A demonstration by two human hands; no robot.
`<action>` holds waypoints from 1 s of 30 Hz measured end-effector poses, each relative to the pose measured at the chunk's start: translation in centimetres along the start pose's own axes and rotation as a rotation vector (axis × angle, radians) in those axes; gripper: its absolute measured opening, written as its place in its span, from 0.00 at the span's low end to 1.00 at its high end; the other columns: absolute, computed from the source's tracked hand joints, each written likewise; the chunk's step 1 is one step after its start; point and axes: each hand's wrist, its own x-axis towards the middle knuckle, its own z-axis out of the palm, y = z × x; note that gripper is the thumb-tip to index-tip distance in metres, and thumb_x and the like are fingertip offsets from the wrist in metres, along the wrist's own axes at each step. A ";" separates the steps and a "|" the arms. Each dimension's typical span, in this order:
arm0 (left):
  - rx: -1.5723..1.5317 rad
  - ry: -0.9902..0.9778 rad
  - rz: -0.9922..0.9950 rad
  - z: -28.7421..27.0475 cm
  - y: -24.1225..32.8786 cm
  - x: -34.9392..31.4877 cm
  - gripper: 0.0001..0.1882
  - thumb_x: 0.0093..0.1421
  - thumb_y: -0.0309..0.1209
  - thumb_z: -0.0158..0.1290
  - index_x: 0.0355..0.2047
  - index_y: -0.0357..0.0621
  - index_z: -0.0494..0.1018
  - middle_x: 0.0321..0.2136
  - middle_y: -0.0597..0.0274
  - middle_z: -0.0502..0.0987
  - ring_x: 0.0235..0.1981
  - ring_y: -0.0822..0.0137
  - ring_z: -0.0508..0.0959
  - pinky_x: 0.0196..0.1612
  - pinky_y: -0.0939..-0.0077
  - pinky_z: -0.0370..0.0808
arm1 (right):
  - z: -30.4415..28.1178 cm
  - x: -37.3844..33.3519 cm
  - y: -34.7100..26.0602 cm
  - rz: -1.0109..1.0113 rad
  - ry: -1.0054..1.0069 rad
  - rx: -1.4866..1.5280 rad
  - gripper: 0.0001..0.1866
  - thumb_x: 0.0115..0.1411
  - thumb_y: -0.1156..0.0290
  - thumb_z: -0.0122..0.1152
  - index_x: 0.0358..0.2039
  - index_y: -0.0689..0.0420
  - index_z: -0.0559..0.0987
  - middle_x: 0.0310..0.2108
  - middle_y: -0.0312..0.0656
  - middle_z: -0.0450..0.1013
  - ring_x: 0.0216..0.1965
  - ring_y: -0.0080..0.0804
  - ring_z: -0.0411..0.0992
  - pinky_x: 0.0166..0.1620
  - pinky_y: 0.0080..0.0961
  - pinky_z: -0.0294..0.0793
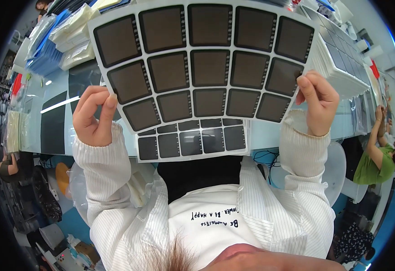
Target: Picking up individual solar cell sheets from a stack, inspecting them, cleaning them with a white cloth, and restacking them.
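Note:
A white sheet with rows of dark rounded-square panels (210, 67) is raised in front of me, above the table. My left hand (93, 115) pinches its left edge near the lower corner, thumb and fingers closed on it. On the other side my right hand (318, 101) grips the right edge between thumb and fingers. Beneath the raised sheet, a similar sheet of dark squares (190, 143) lies at the table's near edge, its far part hidden. Whether more sheets lie under that one, I cannot tell.
A tall stack of similar sheets (342, 58) stands at the right. Blue and clear plastic-wrapped packs (53, 40) are piled at the far left of the pale glossy table (55, 113). A person in green (380, 158) sits to the right; another person (8, 167) is at the left.

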 end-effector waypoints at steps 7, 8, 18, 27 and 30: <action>0.010 0.058 0.121 -0.2 1.9 2.9 0.04 0.54 0.21 0.52 0.25 0.31 0.69 0.23 0.60 0.70 0.21 0.73 0.68 0.25 0.84 0.64 | -1.7 1.9 -2.4 -0.083 0.123 -0.053 0.06 0.55 0.73 0.59 0.29 0.64 0.77 0.23 0.35 0.69 0.18 0.17 0.62 0.21 0.12 0.59; 0.003 0.063 0.131 -0.1 2.0 3.1 0.04 0.54 0.21 0.52 0.25 0.31 0.69 0.23 0.60 0.70 0.22 0.73 0.68 0.25 0.84 0.64 | -2.2 1.9 -2.4 -0.100 0.135 -0.075 0.08 0.56 0.72 0.58 0.31 0.63 0.77 0.25 0.34 0.70 0.19 0.17 0.62 0.22 0.12 0.60; -0.081 0.022 0.233 3.6 4.4 7.3 0.03 0.55 0.20 0.50 0.25 0.32 0.69 0.23 0.61 0.70 0.21 0.75 0.67 0.26 0.84 0.64 | -7.0 3.0 -3.9 -0.155 0.316 -0.182 0.08 0.54 0.69 0.61 0.29 0.62 0.79 0.17 0.32 0.67 0.17 0.16 0.62 0.22 0.11 0.58; -0.390 -0.188 0.030 13.0 8.5 14.7 0.11 0.55 0.31 0.54 0.24 0.34 0.74 0.18 0.68 0.72 0.21 0.80 0.67 0.26 0.86 0.63 | -18.2 7.4 -2.8 -0.009 0.392 -0.391 0.13 0.57 0.65 0.57 0.35 0.62 0.79 0.26 0.27 0.71 0.26 0.11 0.62 0.30 0.08 0.57; -0.501 -0.301 -0.120 17.5 9.3 17.2 0.14 0.53 0.37 0.54 0.25 0.36 0.76 0.18 0.71 0.72 0.21 0.81 0.66 0.23 0.87 0.60 | -23.0 10.2 -1.8 0.131 0.292 -0.363 0.15 0.57 0.64 0.57 0.37 0.63 0.78 0.29 0.28 0.72 0.29 0.12 0.65 0.33 0.08 0.61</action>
